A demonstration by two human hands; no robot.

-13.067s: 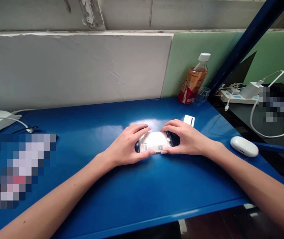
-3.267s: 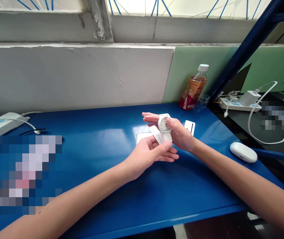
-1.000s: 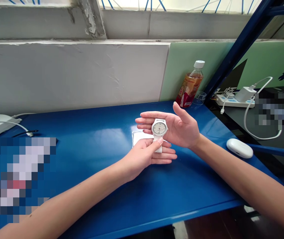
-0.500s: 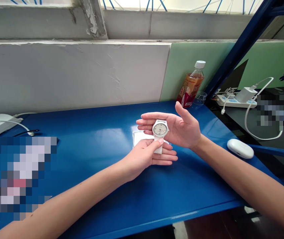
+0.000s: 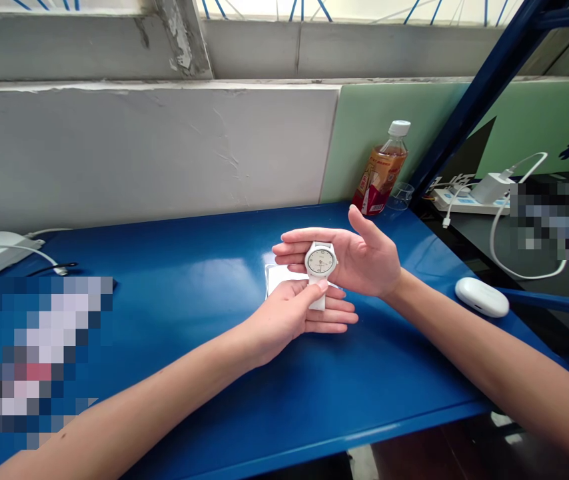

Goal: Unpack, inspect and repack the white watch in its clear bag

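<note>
A white wristwatch [image 5: 321, 260] with a round pale dial faces up above the desk. My left hand [image 5: 294, 310] pinches its lower strap between the thumb on top and the fingers beneath, which are stretched out. Behind the watch lies my right hand [image 5: 362, 260], palm turned up, fingers extended flat and thumb raised. The watch case rests against those fingers; the upper strap is mostly out of sight. Partly covered by both hands, a white flat item [image 5: 275, 277] with a clear edge lies on the blue desk [image 5: 189, 280].
A drink bottle [image 5: 382, 170] stands at the back right beside a small clear round container [image 5: 400, 196]. A white rounded case [image 5: 482, 297] is near the right edge. Power strips [image 5: 469, 202] [image 5: 2, 250] with white cables lie at both sides. A blue metal post [image 5: 474, 93] slants up at right.
Both hands and the watch stay almost in place. The whole view has shifted very slightly.
</note>
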